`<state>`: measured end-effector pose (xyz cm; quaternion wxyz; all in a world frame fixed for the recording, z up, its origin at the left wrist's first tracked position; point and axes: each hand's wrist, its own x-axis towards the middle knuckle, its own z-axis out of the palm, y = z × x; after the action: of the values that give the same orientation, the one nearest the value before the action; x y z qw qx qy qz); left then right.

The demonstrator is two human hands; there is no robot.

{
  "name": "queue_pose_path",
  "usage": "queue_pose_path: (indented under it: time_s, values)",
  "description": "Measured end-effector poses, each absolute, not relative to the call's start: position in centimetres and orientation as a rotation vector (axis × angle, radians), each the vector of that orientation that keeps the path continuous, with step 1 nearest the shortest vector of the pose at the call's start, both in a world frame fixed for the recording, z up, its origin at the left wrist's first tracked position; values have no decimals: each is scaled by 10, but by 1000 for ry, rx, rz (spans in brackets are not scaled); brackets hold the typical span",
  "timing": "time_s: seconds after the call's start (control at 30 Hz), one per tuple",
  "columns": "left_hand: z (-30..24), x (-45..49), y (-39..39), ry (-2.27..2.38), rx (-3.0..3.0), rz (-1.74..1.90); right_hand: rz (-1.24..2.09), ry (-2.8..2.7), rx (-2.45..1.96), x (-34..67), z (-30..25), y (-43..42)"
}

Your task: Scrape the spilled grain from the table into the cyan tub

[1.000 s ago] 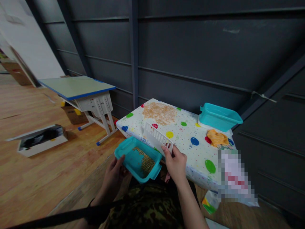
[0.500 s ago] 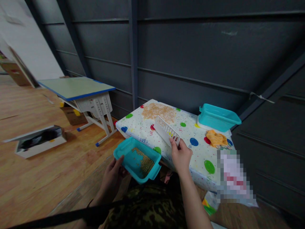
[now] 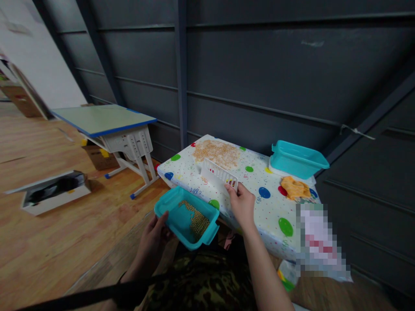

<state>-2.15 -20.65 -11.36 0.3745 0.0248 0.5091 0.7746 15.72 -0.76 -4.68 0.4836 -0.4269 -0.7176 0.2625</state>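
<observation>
Fingers of your right hand (image 3: pixel 242 205) were clamped on the near end of a white slotted tray (image 3: pixel 215 178), thumb on the close side. End grip, probably so its length reached out over the tablecloth (image 3: pixel 249 185); whether its lower edge touched, I couldn't tell. Your left hand (image 3: pixel 155 230) pinched the blue tub (image 3: pixel 177 219), thumb over the rim, other fingers mostly hidden. Tub sat right by the table edge; beans (image 3: pixel 199 222) gathered toward its right end, suggesting a slight tilt that way.

Beyond the tray, loose beans (image 3: pixel 214 151) lay spread across the far left corner. Far right: second blue tub (image 3: pixel 298 160), orange rag (image 3: pixel 294 188) just in front, both out of your way, I judged.

Writing: none legible. Squiggles and balloons on the tablecloth; plastic bag (image 3: pixel 319 242) blocked out, reddish band only.
</observation>
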Motion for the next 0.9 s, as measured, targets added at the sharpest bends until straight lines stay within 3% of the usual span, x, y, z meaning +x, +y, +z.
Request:
queue_pose_path:
  time_s: [0.47,0.9]
  values:
    - [-119,-23,-206,1275,77,1980,952,-1762,-925,169,-50,-19]
    - [-126,-24,-205,1289,67,1993,992,-1744,-941,174,-46,-55]
